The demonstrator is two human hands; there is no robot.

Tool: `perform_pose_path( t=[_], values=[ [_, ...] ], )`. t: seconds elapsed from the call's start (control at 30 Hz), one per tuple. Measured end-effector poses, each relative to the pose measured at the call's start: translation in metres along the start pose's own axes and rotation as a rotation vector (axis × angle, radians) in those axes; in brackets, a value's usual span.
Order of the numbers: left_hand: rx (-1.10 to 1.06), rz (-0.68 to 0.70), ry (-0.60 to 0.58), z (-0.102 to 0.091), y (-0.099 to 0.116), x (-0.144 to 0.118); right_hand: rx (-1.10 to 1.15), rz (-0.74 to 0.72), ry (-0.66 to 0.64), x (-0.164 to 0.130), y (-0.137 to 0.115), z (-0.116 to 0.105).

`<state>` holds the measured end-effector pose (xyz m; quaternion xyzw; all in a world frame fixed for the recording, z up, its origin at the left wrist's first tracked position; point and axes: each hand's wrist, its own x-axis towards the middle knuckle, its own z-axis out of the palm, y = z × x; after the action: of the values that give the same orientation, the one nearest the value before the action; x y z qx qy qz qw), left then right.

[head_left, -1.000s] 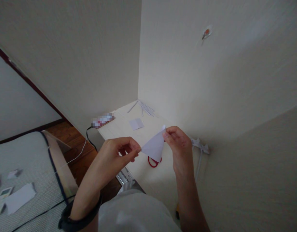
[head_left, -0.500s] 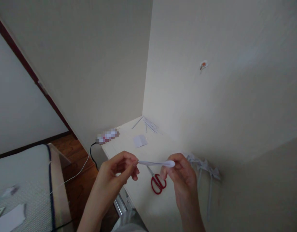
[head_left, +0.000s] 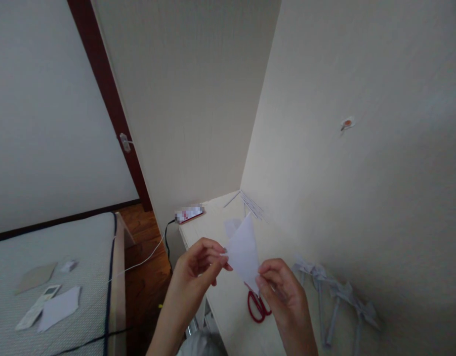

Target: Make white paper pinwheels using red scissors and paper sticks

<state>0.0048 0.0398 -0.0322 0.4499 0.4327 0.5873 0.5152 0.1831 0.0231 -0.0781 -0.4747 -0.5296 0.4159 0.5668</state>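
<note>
we're pinching folded paper (head_left: 244, 252), left hand (head_left: 198, 264) at 9, right hand (head_left: 281, 291) at 5 | fold partway, shaping pending | finished paper pieces (head_left: 335, 289) lying at 3

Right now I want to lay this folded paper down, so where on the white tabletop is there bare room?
The tabletop is bare between the blurred box and the paper strips in the corner. Nearer, red scissors lie under the folded paper, and paper flowers crowd the wall side.
</note>
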Motion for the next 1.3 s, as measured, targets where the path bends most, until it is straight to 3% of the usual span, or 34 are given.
perform_pose_path(
  t=[0.17, 0.3, 0.4, 0.5, 0.67, 1.13, 1.3],
  values=[
    [-0.207, 0.004, 0.1, 0.01, -0.006, -0.013, 0.086, 0.024, 0.031, -0.009, 0.004, 0.015],
    [-0.203, -0.117, 0.064, 0.02, -0.02, -0.029, 0.084, 0.066, 0.052, -0.018, 0.009, 0.029],
    [-0.22, -0.206, 0.121, 0.023, -0.032, -0.034, 0.091, 0.06, 0.055, -0.023, 0.01, 0.038],
    [-0.223, -0.203, 0.179, 0.021, -0.038, -0.035, 0.073, 0.068, 0.009, -0.024, 0.004, 0.045],
    [-0.213, -0.15, 0.233, 0.014, -0.035, -0.038, -0.009, 0.043, -0.104, -0.026, -0.005, 0.052],
    [-0.19, -0.162, 0.218, 0.01, -0.031, -0.048, 0.108, -0.001, -0.05, -0.034, -0.002, 0.066],
    [-0.224, -0.128, 0.276, 0.009, -0.028, -0.047, 0.116, 0.036, -0.134, -0.034, 0.0, 0.068]
  ],
)
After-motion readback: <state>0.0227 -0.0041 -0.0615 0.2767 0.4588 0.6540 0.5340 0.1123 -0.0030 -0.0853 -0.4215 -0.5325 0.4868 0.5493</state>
